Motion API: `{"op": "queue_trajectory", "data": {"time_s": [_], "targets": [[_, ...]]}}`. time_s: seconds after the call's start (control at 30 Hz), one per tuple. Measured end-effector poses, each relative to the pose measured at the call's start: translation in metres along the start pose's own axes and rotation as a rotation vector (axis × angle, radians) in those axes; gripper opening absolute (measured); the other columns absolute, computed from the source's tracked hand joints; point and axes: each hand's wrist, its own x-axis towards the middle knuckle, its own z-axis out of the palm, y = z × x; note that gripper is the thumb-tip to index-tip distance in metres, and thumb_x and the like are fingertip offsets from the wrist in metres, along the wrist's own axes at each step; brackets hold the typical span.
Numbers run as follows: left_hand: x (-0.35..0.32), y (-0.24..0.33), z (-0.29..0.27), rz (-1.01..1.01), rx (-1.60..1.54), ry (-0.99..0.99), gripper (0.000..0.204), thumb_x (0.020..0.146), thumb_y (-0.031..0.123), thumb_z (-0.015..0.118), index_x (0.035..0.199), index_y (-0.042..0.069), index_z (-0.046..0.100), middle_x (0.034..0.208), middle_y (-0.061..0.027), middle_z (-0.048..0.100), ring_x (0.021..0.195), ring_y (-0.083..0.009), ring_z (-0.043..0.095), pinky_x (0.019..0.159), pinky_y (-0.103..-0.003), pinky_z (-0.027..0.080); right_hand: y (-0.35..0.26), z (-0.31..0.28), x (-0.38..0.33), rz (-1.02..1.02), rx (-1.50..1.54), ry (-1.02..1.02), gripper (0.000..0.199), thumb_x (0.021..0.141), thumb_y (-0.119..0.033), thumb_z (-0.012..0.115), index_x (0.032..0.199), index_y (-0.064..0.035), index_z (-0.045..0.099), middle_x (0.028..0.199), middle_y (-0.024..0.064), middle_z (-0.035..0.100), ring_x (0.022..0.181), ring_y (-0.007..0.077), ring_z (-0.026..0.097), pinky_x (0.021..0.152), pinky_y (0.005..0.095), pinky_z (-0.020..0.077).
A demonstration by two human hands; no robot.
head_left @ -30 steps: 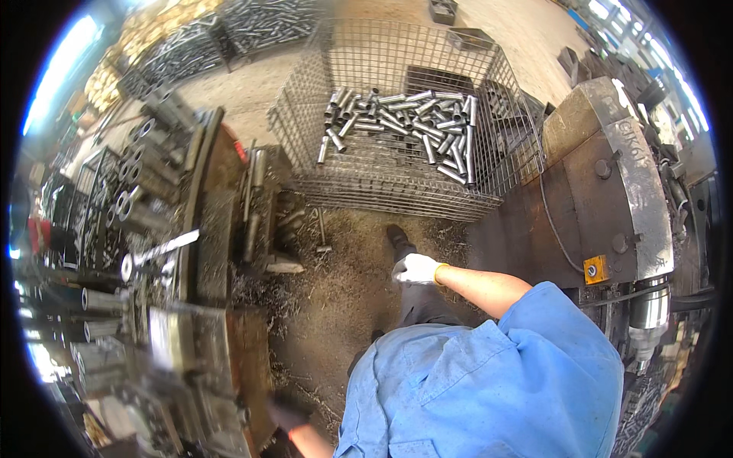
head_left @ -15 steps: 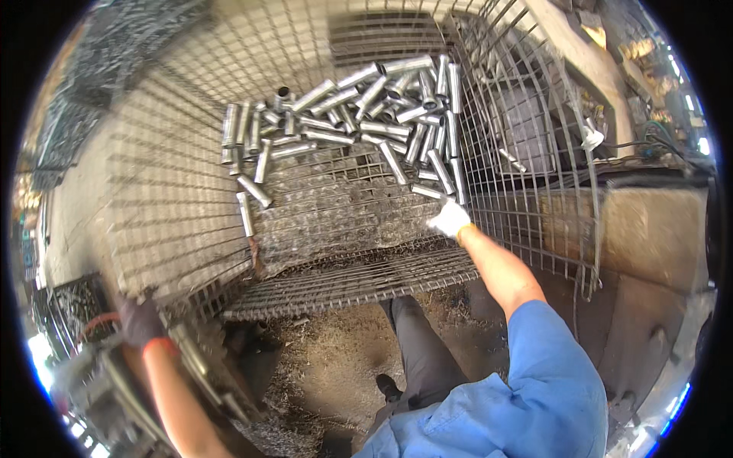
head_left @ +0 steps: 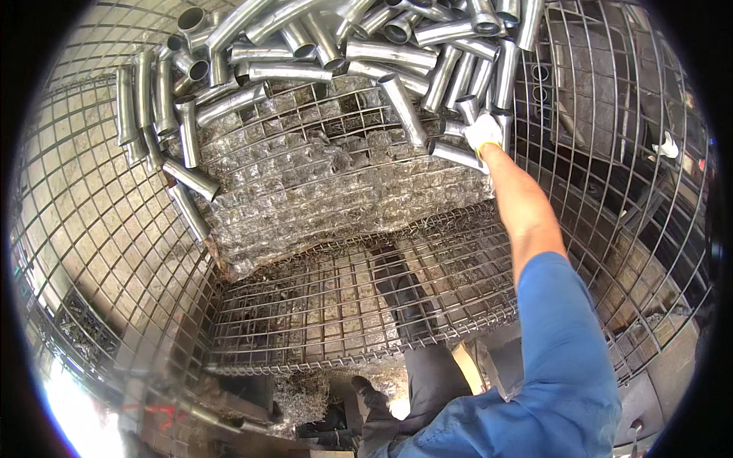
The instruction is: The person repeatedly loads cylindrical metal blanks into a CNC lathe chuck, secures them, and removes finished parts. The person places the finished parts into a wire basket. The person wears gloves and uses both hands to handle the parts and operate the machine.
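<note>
My right hand (head_left: 483, 133), in a white glove, reaches into a wire mesh basket (head_left: 359, 365) at the right end of its bottom. Its fingers are closed around a short shiny metal tube (head_left: 467, 107), whose open end shows above the glove. Another metal tube (head_left: 456, 155) lies just beneath the hand. Further tubes lean close by, one tilted tube (head_left: 402, 111) to the left. My left hand does not show.
Many metal tubes (head_left: 301, 72) lie piled at the basket's far side. Several rest along its left side, such as a tube (head_left: 191, 179). Clear plastic sheeting (head_left: 328, 183) covers the bottom. The basket's right mesh wall (head_left: 603, 145) rises beside my forearm.
The view has moved closer over the basket. My right hand, earlier near the tubes' front right, is now on an upright tube among them. My left hand has gone from the lower left.
</note>
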Motion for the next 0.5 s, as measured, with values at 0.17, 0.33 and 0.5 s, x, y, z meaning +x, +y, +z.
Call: {"op": "queue_trajectory", "data": {"time_s": [0.17, 0.33, 0.5], "targets": [[-0.001, 0.001, 0.004, 0.026, -0.008, -0.027, 0.038, 0.109, 0.035, 0.06, 0.138, 0.01, 0.065, 0.118, -0.0106, 0.074, 0.104, -0.0243, 0.071, 0.092, -0.036, 0.057, 0.008, -0.04, -0.027, -0.299, -0.362, -0.078, 0.052, 0.088, -0.027, 0.074, 0.133, -0.0034, 0.06, 0.129, 0.027, 0.063, 0.117, 0.043, 0.07, 0.098, 0.0531, 0.0595], [-0.001, -0.008, 0.005, 0.055, -0.027, -0.018, 0.037, 0.109, 0.034, 0.061, 0.138, 0.011, 0.066, 0.118, -0.01, 0.074, 0.103, -0.0243, 0.071, 0.09, -0.036, 0.058, 0.02, -0.068, 0.007, -0.344, -0.689, -0.344, 0.059, 0.078, -0.031, 0.082, 0.129, -0.0042, 0.072, 0.122, 0.0249, 0.074, 0.112, 0.0418, 0.074, 0.098, 0.0466, 0.0614], [-0.012, -0.022, 0.001, 0.107, -0.052, -0.013, 0.037, 0.109, 0.033, 0.061, 0.139, 0.012, 0.066, 0.118, -0.0095, 0.075, 0.102, -0.0243, 0.071, 0.089, -0.035, 0.058, 0.045, -0.074, -0.049, -0.259, -0.458, -0.392, 0.068, 0.075, -0.039, 0.086, 0.128, 0.0009, 0.071, 0.132, 0.0267, 0.066, 0.118, 0.0391, 0.072, 0.099, 0.0455, 0.0607]]}}
